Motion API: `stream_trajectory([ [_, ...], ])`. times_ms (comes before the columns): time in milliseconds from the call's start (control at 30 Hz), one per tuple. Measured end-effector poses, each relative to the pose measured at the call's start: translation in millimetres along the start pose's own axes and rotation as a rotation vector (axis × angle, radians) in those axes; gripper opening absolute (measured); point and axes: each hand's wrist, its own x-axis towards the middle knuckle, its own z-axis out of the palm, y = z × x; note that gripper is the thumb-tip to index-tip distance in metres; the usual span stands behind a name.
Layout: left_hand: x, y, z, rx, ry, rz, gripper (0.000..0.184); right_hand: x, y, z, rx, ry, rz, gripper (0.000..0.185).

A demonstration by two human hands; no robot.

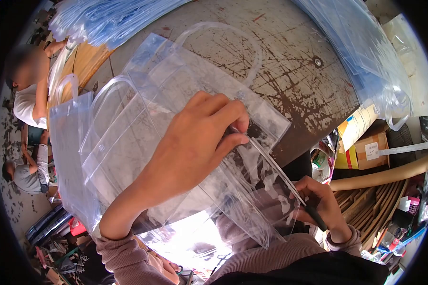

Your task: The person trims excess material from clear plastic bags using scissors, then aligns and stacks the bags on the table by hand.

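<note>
Our left hand (190, 147) pinches a clear bag (240, 183); our right hand (327, 202) grips a dark-handled tool (316, 217), tip unclear. A slip could scratch the bag.

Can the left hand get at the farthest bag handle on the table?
Probably yes: the handle lies ahead of the left hand with nothing visible over it, though the fingers would likely have to release the plastic edge first.
</note>
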Motion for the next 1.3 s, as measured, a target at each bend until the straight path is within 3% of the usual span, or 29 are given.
stream_trajectory([
  [400,0.0,1.4,1.0,-0.008,0.008,-0.007,0.019,1.9,-8.9,0.7,-0.143,-0.009,0.035,0.047],
  [500,0.1,1.7,1.2,-0.008,0.011,-0.013,0.019,-0.5,-17.5,5.9,-0.269,0.081,0.022,0.046],
  [567,-0.1,1.1,1.4,-0.008,0.017,-0.006,0.019,-3.1,-13.8,8.5,-0.539,0.234,-0.149,0.046],
  [667,-0.4,1.0,1.8,-0.013,0.022,-0.004,0.019,-1.9,-14.5,3.5,-0.678,0.233,-0.196,0.045],
  [1000,0.0,0.1,-1.1,0.006,0.044,0.007,0.019,2.6,-13.2,4.5,-0.715,0.259,-0.248,0.045],
  [1100,-0.4,0.2,-1.6,0.006,0.048,0.008,0.019,1.7,-11.1,2.4,-0.653,0.236,-0.175,0.047],
  [1200,0.0,3.4,-3.9,-0.007,0.030,-0.036,0.019,2.9,-5.2,-3.4,-0.498,0.184,-0.145,0.048],
  [1300,-1.4,2.0,-0.7,-0.025,0.026,-0.054,0.021,4.4,4.5,-10.9,-0.255,0.039,0.028,0.049],
])
